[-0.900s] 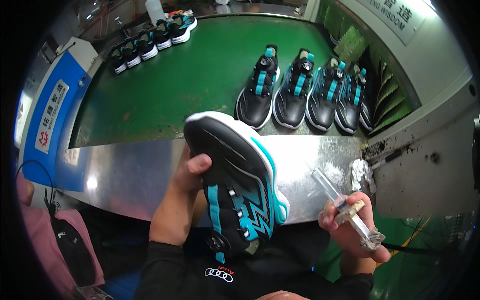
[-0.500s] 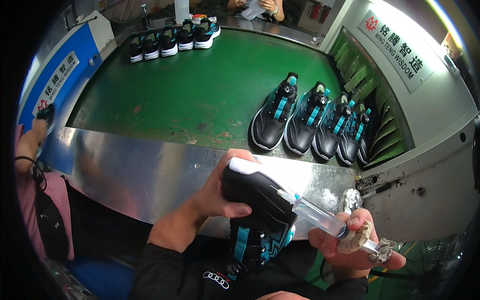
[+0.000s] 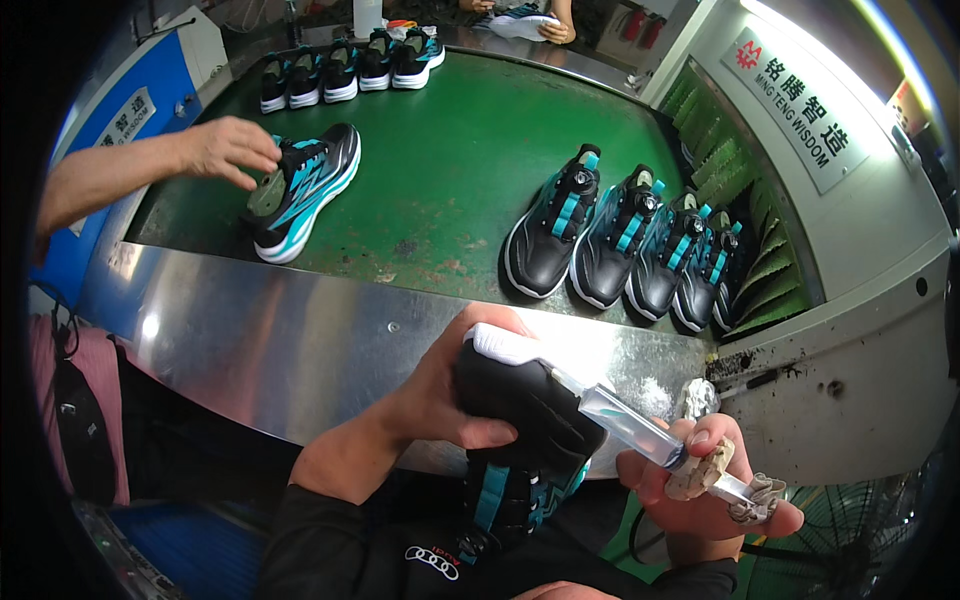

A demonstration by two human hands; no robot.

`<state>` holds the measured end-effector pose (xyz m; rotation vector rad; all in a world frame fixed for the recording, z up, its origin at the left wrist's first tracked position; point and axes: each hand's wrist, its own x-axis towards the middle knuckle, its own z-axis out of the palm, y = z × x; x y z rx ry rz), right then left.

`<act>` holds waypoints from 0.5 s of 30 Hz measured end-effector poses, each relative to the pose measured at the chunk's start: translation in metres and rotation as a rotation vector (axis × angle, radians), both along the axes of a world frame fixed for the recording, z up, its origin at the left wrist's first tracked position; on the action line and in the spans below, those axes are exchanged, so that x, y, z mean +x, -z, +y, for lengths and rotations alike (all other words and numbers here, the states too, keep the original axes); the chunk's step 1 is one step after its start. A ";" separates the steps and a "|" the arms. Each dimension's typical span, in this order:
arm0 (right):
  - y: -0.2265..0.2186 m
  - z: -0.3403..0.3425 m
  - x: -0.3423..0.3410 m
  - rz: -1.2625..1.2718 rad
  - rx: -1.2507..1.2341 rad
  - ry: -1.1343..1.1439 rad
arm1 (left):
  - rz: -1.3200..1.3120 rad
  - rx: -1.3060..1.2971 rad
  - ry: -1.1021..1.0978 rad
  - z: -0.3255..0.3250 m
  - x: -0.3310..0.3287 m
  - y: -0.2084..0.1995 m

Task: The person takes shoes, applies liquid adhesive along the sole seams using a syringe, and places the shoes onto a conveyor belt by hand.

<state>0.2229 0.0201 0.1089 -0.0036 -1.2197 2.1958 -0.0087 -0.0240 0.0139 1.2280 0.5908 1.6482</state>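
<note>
1. The held shoe (image 3: 530, 405) is at 5 o'clock from the middle of the view, above the wearer's lap, toe toward 12, collar toward 6.
2. The left hand (image 3: 435, 400), at 6 o'clock, is clamped on its toe end: thumb on the black upper, fingers round at the white sole.
3. The right hand (image 3: 705, 485), at 4 o'clock, is closed on the syringe (image 3: 630, 425), fingers by the tan wad (image 3: 698, 475), palm against the plunger's wrapped end.
4. The syringe points toward 10, its tip at the edge between upper and sole; I cannot tell whether it touches.
5. At 10 o'clock, a co-worker's hand (image 3: 225, 152), fingers slightly apart, is over the collar of a lone shoe (image 3: 320, 185) on the green belt (image 3: 430, 150); contact is unclear.
6. At 2 o'clock, a row of black shoes (image 3: 610, 235) stands on the belt, toes toward 7, the last partly hidden.
7. At 11 o'clock, five smaller-looking shoes (image 3: 340, 75) stand side by side.
8. The metal ledge (image 3: 290, 340) runs along the belt's near edge.
</note>
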 end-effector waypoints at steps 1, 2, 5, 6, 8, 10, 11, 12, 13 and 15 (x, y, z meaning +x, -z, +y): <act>0.001 0.000 0.001 0.016 -0.018 -0.007 | -0.005 -0.009 -0.013 0.000 -0.001 0.000; 0.002 0.000 0.002 0.035 -0.037 -0.014 | -0.011 -0.018 -0.024 0.000 -0.001 0.000; 0.007 0.001 0.004 0.055 -0.016 0.005 | -0.079 -0.081 -0.052 0.000 0.001 0.004; 0.009 0.000 0.004 0.061 -0.017 0.018 | -0.080 -0.085 -0.044 0.000 0.000 0.005; 0.013 -0.001 0.005 0.065 -0.023 0.042 | -0.071 -0.114 -0.089 0.002 -0.002 0.005; 0.018 0.000 0.007 0.090 -0.007 0.060 | -0.079 -0.132 -0.099 0.002 -0.004 0.006; 0.020 0.001 0.008 0.098 -0.007 0.069 | -0.103 -0.132 -0.071 0.002 -0.008 0.008; 0.024 0.003 0.010 0.110 0.025 0.048 | -0.127 -0.133 -0.041 0.003 -0.009 0.009; 0.027 0.003 0.012 0.115 0.039 0.042 | -0.147 -0.158 -0.067 0.002 -0.007 0.004; 0.031 0.002 0.013 0.136 0.026 0.043 | -0.135 -0.189 -0.080 0.002 -0.010 0.000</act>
